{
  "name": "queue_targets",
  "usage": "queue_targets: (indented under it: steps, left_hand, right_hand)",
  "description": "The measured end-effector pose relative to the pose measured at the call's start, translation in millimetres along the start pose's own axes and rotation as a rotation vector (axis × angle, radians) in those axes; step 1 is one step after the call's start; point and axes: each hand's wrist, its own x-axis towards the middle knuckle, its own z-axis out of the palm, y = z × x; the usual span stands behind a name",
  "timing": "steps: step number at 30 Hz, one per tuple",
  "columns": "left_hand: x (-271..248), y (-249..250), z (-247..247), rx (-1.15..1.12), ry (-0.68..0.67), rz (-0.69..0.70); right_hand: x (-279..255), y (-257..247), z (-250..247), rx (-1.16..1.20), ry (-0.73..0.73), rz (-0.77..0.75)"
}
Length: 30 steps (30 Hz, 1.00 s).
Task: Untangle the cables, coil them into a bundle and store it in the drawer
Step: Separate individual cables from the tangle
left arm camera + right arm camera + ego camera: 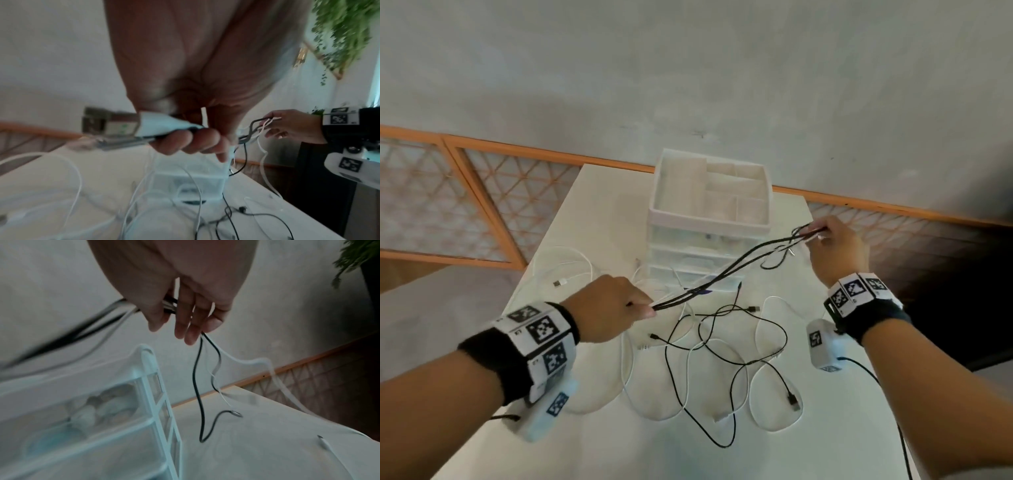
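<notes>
A bundle of black and white cables [726,272] stretches taut between my two hands above the table. My left hand [616,308] pinches one end of the bundle at the front left; its fingers [191,142] curl round the strands. My right hand [832,241] grips the other end, raised beside the drawer unit, and loose ends [198,386] hang down from its fingers [185,321]. More black and white cables [722,349] lie tangled on the table below. The clear drawer unit [709,236] stands at the back of the table, its drawers closed.
The white table [599,219] is narrow, with edges near both forearms. A white cable with a USB plug [565,274] loops at the left. A white tray [664,192] with compartments tops the drawer unit. Orange lattice panels [482,202] run behind the table.
</notes>
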Motion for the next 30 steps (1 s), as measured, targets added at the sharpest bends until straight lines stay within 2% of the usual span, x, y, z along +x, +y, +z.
queue_targets:
  steps: [1,4,5,7,10,12,13,15,17,19,22,24,27,30]
  left_hand:
    - [4,-5,8,0.023,0.017,-0.033]
    - [10,-8,27,0.063,0.094,-0.114]
    - [12,-7,32,0.066,0.116,-0.126]
    - [13,-2,39,0.046,0.144,-0.113]
    - [12,15,40,-0.069,0.227,0.045]
    - [10,26,36,-0.108,0.252,0.212]
    - [8,29,34,-0.115,0.257,0.261]
    - [4,25,32,-0.164,0.25,0.222]
    - [0,17,34,-0.212,0.206,0.083]
    - [-3,14,40,-0.227,0.147,-0.024]
    - [3,20,47,-0.188,0.122,-0.068]
    - [8,19,50,-0.236,0.144,-0.11]
    - [11,9,55,-0.325,0.171,-0.213]
    - [10,2,55,-0.446,0.185,-0.302]
  right_hand:
    - [-3,6,5,-0.002,-0.083,0.003]
    - [-23,22,23,-0.205,-0.433,0.036]
    - [-33,19,26,-0.218,-0.492,0.041]
    - [-58,1,32,-0.084,-0.553,-0.031]
    - [-100,-29,50,0.031,-0.773,-0.2]
    - [-115,-36,65,-0.06,-0.902,-0.21]
    - [-113,-35,69,-0.107,-0.924,-0.16]
    - [-97,-25,70,-0.205,-0.853,-0.09]
    - [-76,-18,63,-0.253,-0.619,-0.082]
    - [-59,-21,58,-0.171,-0.428,-0.121]
    - [-45,-31,60,0.01,-0.29,-0.186]
    - [-44,-30,59,0.115,-0.284,-0.2]
    - [-63,-14,61,0.162,-0.47,-0.093]
    - [-94,12,80,0.066,-0.419,-0.011]
